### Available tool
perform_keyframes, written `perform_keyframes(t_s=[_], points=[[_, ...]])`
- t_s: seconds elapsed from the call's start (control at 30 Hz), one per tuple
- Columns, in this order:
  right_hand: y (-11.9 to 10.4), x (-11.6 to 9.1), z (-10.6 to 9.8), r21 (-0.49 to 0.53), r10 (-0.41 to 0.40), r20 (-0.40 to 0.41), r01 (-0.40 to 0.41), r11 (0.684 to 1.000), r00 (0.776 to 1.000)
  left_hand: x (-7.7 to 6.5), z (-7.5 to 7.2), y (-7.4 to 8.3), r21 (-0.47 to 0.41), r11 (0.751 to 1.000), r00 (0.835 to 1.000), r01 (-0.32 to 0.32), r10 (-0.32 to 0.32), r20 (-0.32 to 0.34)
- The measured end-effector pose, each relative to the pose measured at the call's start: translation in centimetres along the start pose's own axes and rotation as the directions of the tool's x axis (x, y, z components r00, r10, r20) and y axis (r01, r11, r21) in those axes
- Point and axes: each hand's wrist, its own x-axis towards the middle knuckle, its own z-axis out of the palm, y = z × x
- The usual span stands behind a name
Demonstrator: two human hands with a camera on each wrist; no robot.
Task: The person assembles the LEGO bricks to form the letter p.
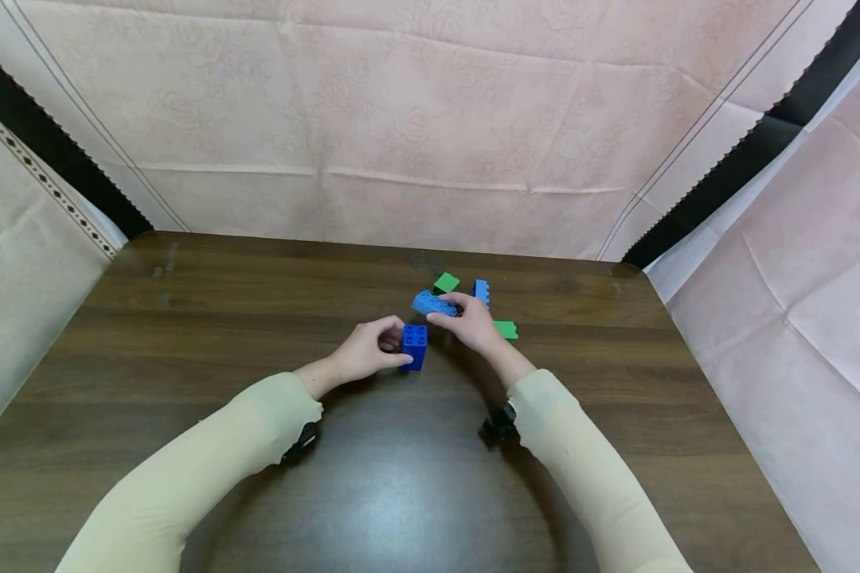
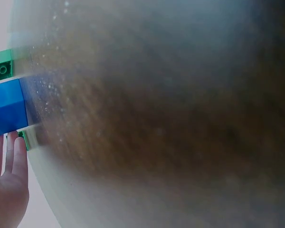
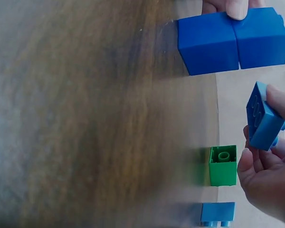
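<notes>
In the head view, my left hand (image 1: 365,348) holds a stack of two dark blue toy bricks (image 1: 415,342) upright on the table, thumb on the near side and fingers at the far side. The right wrist view shows the seam between the two stacked bricks (image 3: 209,45), with fingertips against them. My right hand (image 1: 475,325) pinches a lighter blue studded brick (image 1: 434,303) just beyond the stack. That brick (image 3: 265,124) is tilted and apart from the stack, its hollow underside partly showing. The left wrist view catches only part of the blue stack (image 2: 7,108).
Beyond my right hand lie a green brick (image 1: 446,282) and a light blue brick (image 1: 481,291) on its side. Another green brick (image 1: 506,329) sits right of the right wrist. The brown wooden table (image 1: 186,318) ends at a pale cloth backdrop (image 1: 401,119).
</notes>
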Motion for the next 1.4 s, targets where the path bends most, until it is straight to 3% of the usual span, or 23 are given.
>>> perform_keyframes(t_s=[0.3, 0.53, 0.97, 1.4], points=[[-0.8, -0.6, -0.5, 0.052, -0.009, -0.015, 0.009, 0.999, 1.0, 0.0, 0.1, 0.1, -0.002, 1.0, 1.0, 0.006, -0.006, -0.002], [-1.5, -1.2, -1.3, 0.075, -0.108, -0.023, 0.109, 0.991, 0.994, 0.0, 0.1, 0.1, 0.009, 1.0, 1.0, 0.008, -0.008, -0.004], [-1.9, -2.5, -1.7, 0.134, -0.225, 0.047, 0.217, 0.967, 0.973, 0.1, 0.1, 0.0, 0.013, 1.0, 1.0, 0.025, -0.025, -0.005], [-1.3, -3.1, -1.5, 0.106, -0.253, 0.134, 0.24, 0.965, 0.958, 0.2, 0.1, 0.0, 0.016, 1.0, 1.0, 0.022, -0.022, 0.002]])
